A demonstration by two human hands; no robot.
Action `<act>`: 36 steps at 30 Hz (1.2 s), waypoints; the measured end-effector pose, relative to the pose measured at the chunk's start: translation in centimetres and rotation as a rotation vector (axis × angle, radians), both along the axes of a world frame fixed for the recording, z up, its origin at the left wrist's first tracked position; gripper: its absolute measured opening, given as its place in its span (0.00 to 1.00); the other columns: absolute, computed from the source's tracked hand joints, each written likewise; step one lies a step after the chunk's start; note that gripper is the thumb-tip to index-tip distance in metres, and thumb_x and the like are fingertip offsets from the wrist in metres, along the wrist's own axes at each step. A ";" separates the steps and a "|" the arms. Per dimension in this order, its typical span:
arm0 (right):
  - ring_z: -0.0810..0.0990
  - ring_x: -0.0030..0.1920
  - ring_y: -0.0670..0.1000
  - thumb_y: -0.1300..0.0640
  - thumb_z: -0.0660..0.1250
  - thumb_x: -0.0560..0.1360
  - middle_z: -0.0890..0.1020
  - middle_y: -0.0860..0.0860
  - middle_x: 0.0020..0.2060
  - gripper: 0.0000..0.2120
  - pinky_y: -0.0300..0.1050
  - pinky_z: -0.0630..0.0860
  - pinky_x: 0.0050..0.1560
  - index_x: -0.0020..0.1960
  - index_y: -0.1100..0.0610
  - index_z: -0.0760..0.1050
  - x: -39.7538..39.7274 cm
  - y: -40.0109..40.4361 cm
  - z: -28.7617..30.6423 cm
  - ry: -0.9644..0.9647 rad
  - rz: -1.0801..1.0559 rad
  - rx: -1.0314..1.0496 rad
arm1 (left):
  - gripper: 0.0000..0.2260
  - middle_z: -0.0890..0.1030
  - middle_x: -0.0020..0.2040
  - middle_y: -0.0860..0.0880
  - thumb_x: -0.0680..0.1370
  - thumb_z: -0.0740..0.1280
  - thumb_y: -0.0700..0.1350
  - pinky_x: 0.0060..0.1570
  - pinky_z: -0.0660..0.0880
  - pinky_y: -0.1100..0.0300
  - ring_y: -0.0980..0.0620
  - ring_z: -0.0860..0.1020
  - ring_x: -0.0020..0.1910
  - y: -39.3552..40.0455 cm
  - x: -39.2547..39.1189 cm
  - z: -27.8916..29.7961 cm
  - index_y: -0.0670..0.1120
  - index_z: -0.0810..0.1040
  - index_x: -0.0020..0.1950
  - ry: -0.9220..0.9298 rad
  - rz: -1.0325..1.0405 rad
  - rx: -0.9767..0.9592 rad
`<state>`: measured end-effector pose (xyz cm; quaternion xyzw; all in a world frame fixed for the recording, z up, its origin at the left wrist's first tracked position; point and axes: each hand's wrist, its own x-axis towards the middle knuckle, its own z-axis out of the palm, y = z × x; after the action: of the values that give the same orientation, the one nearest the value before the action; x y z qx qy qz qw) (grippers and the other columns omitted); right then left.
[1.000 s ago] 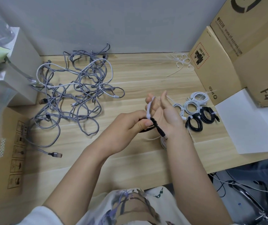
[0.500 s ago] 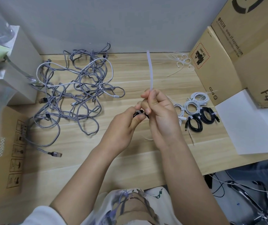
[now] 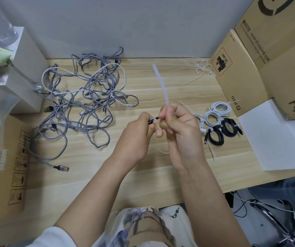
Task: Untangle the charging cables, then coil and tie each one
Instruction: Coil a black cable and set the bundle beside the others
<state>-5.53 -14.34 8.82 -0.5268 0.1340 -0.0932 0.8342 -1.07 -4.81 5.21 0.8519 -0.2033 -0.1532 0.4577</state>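
Observation:
My left hand (image 3: 137,135) grips a coiled black cable (image 3: 151,121), mostly hidden inside the fingers. A white zip tie (image 3: 162,86) is looped round that coil, and my right hand (image 3: 177,125) pinches the tie's long tail, which sticks up and away from me. Both hands hover above the wooden desk (image 3: 143,168). A big tangle of grey braided and white cables (image 3: 84,97) lies on the desk to the left. To the right sit coiled and tied white cables (image 3: 216,113) and black cables (image 3: 221,131).
Spare white zip ties (image 3: 202,68) lie at the back right beside stacked cardboard boxes (image 3: 250,65). A white sheet (image 3: 277,136) covers the desk's right end. A white box (image 3: 27,72) and plastic bags stand at the left, a flat carton (image 3: 5,161) below them.
The zip tie, first a short loop at my fingers, has been drawn through so its long tail stands up. My right hand went from open fingers to pinching the tail.

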 end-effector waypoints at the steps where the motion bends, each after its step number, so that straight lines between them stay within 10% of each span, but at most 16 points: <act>1: 0.68 0.23 0.46 0.56 0.60 0.73 0.65 0.46 0.22 0.14 0.38 0.70 0.40 0.30 0.51 0.76 -0.1 0.0 0.1 -0.008 0.006 0.003 | 0.05 0.69 0.33 0.57 0.80 0.56 0.42 0.36 0.62 0.56 0.49 0.66 0.36 0.0 0.0 0.1 0.43 0.69 0.48 0.012 -0.009 -0.016; 7: 0.66 0.19 0.48 0.55 0.58 0.75 0.63 0.46 0.18 0.12 0.43 0.74 0.37 0.35 0.57 0.74 -0.4 -1.7 2.1 -0.081 0.015 0.059 | 0.09 0.68 0.34 0.51 0.78 0.64 0.50 0.39 0.69 0.64 0.58 0.67 0.33 0.4 0.9 1.6 0.49 0.73 0.38 0.446 -0.134 -0.290; 14: 0.67 0.18 0.48 0.49 0.61 0.73 0.66 0.48 0.18 0.18 0.43 0.73 0.35 0.27 0.55 0.73 -0.7 -3.3 2.6 -0.078 0.026 0.087 | 0.15 0.64 0.29 0.56 0.73 0.61 0.49 0.41 0.74 0.66 0.58 0.65 0.32 1.0 0.8 2.2 0.41 0.76 0.54 0.675 -0.154 -0.518; 18: 0.67 0.17 0.47 0.48 0.59 0.73 0.66 0.47 0.18 0.21 0.40 0.75 0.35 0.24 0.54 0.72 -1.1 -3.9 2.9 -0.044 0.050 0.074 | 0.12 0.64 0.29 0.53 0.72 0.60 0.48 0.40 0.73 0.65 0.56 0.64 0.31 1.1 0.7 3.0 0.42 0.78 0.47 0.688 -0.120 -0.547; 23: 0.67 0.15 0.44 0.60 0.66 0.69 0.68 0.48 0.18 0.12 0.44 0.56 0.29 0.27 0.55 0.79 -1.4 -5.0 3.0 0.086 0.068 -0.024 | 0.09 0.64 0.27 0.54 0.70 0.59 0.45 0.36 0.68 0.68 0.56 0.65 0.29 1.1 0.5 3.9 0.48 0.79 0.38 0.557 -0.075 -0.531; 27: 0.60 0.15 0.43 0.63 0.66 0.65 0.72 0.48 0.21 0.10 0.36 0.70 0.26 0.26 0.55 0.77 -1.3 -5.1 3.1 0.124 0.082 -0.019 | 0.08 0.67 0.25 0.57 0.69 0.60 0.44 0.32 0.64 0.69 0.59 0.66 0.29 1.0 0.3 4.7 0.49 0.79 0.35 0.453 -0.092 -0.502; 36: 0.56 0.16 0.42 0.62 0.67 0.65 0.72 0.46 0.19 0.08 0.34 0.68 0.24 0.27 0.56 0.78 -1.3 -4.8 3.4 0.151 0.049 -0.109 | 0.08 0.70 0.28 0.56 0.71 0.63 0.48 0.32 0.65 0.67 0.59 0.67 0.31 1.4 0.2 4.6 0.53 0.82 0.37 0.362 -0.183 -0.459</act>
<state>-6.79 -19.15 12.25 -0.5801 0.1784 -0.0401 0.7938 -0.91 -3.37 9.86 0.6633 -0.2237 -0.2931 0.6512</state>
